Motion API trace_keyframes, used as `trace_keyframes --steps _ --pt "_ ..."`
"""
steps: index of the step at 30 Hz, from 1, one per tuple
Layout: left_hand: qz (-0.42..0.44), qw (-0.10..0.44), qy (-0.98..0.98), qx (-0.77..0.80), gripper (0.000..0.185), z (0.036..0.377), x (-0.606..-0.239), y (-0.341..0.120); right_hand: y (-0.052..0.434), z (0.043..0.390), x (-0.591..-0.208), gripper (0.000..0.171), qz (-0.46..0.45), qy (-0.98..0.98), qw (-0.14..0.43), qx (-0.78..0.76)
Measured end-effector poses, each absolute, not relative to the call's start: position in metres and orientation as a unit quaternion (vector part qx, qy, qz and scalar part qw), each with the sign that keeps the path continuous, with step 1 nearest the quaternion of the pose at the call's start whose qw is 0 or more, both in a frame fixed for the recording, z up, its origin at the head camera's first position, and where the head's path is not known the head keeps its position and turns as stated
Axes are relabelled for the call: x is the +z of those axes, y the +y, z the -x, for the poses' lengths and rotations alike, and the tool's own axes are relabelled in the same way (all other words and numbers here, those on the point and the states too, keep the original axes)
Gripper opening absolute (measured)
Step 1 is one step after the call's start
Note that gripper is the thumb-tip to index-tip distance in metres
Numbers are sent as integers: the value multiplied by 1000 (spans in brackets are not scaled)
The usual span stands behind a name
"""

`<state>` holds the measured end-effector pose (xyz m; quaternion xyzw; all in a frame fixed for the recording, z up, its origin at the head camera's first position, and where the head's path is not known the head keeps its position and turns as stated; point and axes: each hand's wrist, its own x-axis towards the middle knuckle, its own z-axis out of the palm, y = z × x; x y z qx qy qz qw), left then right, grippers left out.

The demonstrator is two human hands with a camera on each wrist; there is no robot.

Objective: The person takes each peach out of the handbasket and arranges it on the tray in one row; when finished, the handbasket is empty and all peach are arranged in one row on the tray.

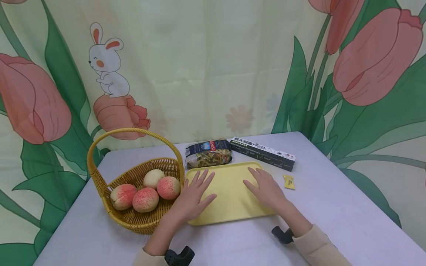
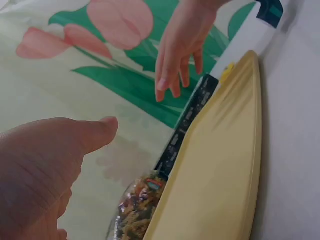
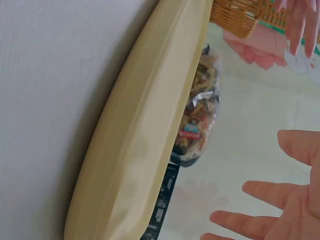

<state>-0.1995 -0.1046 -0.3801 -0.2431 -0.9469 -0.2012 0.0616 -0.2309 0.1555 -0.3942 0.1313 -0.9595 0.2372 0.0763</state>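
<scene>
Both hands hover over a pale yellow tray (image 1: 229, 195) with nothing in them. My left hand (image 1: 191, 199), fingers spread, is over the tray's left end, beside the wicker basket. Over the right part of the tray is my right hand (image 1: 267, 190), its fingers also apart. In the left wrist view the left thumb (image 2: 97, 134) stretches out and the right hand (image 2: 185, 45) hangs beyond the tray. The right wrist view shows the right hand (image 3: 280, 200) with straight, parted fingers next to the tray (image 3: 145, 145).
Left of the tray stands a wicker basket (image 1: 139, 225) with a tall handle, holding several peaches (image 1: 145, 200). Behind the tray lie a bag of pasta (image 1: 208, 153) and a long black pasta box (image 1: 263, 153). A small yellow packet (image 1: 288, 182) lies to the right.
</scene>
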Motion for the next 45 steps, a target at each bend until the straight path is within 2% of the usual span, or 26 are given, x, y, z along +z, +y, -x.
trace_keyframes --steps 12,17,22,30,36,40,45 --pt "301 66 -921 -237 62 178 -358 -146 191 230 -387 71 -86 -927 -1 366" --pt "299 93 -905 -289 65 175 -355 -166 204 230 -389 65 -51 -907 -11 419" --pt "251 118 -894 -352 68 182 -363 -183 212 230 -393 50 -8 -889 -3 458" --pt "203 100 -896 -382 76 194 -377 -203 221 233 -406 44 -6 -895 23 446" --pt "175 93 -927 -319 85 206 -382 -219 228 237 -419 44 45 -897 -9 439" --pt "182 90 -930 -308 82 211 -384 -223 231 238 -425 43 63 -894 -31 443" --pt "163 60 -938 -300 78 216 -384 -224 232 240 -429 40 74 -892 -38 444"
